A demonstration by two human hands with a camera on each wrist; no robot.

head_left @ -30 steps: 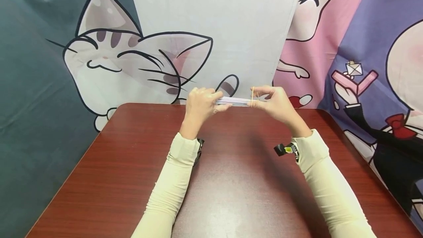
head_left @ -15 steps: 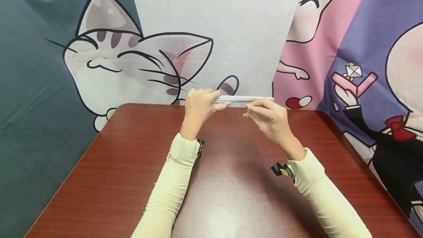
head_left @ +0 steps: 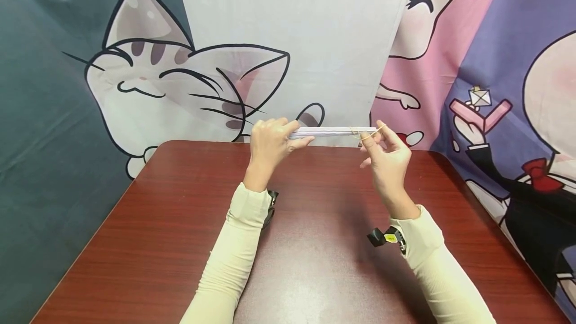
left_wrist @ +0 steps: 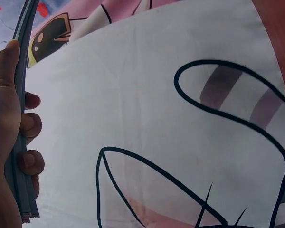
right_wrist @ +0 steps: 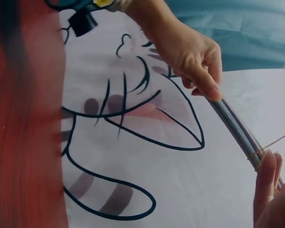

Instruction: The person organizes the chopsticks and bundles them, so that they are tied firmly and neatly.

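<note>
Left hand [head_left: 269,145] grips one end of the straws [head_left: 333,132], held level above the table's [head_left: 180,224] far edge. At the other end, right hand [head_left: 387,156] pinches a stretched band [head_left: 370,134]. If the band slips, it may snap off and the straws splay.

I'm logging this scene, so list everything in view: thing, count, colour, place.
Bundle of thin sticks: one, pale white-grey, held level above the table's far edge between both hands.
Rubber band: one, tan, looped round the bundle's right end and stretched to the right hand.
Table: one, dark red-brown wood, filling the lower view.
Cat backdrop: one, white and grey on teal, behind on the left.
Cartoon backdrop: one, pink and purple, behind on the right.
Wrist cameras: two, black, on the wrists.
Sleeves: two, cream.
Left hand: grips the bundle's left end.
Right hand: pinches the band.
</note>
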